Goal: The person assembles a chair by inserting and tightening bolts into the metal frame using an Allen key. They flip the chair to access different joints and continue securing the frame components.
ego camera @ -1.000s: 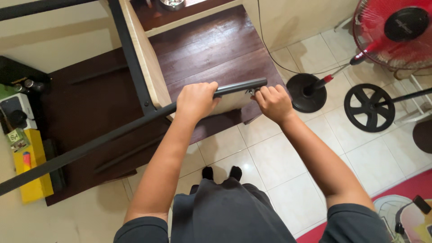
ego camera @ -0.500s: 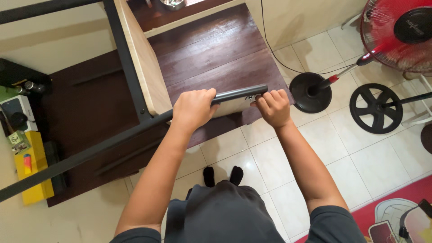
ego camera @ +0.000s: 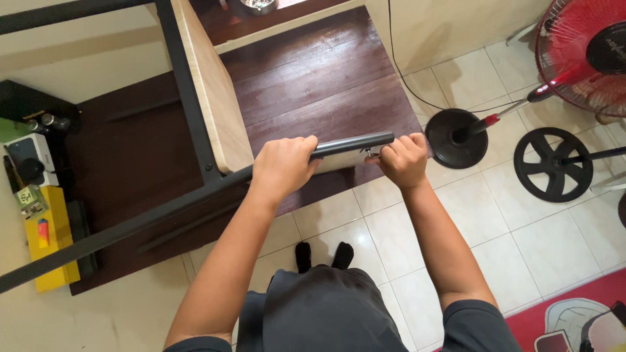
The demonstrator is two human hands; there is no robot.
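Risk first: likely slip of the small metal tool (ego camera: 372,154) pinched at the end of the dark metal bar (ego camera: 352,143), since only fingertips seem to hold it and the bar end is narrow. Possible drop onto the white floor tiles (ego camera: 391,241), close to the feet in black socks (ego camera: 324,255) directly below. Possible twist or swing of the whole black frame (ego camera: 130,228) too, with just 1 hand steadying it and the light wooden board (ego camera: 212,104) standing on edge against it, leaning over the dark wooden platform (ego camera: 313,85).

Left hand (ego camera: 282,168): closed around the bar in a full fist, knuckles up, at about 9 o'clock from the bar's free end. Right hand (ego camera: 404,158): curled narrow, fingers bunched on the small tool, touching the bar's tip at 3 o'clock from the left hand. Exact kind of tool too small to tell.

Bar running from 8 o'clock up to 2 o'clock across the view, its free end just between the 2 hands. Round black fan base (ego camera: 456,138) near the right hand at 2 o'clock, red fan (ego camera: 580,58) farther out; yellow box (ego camera: 49,234) well apart at 9 o'clock.
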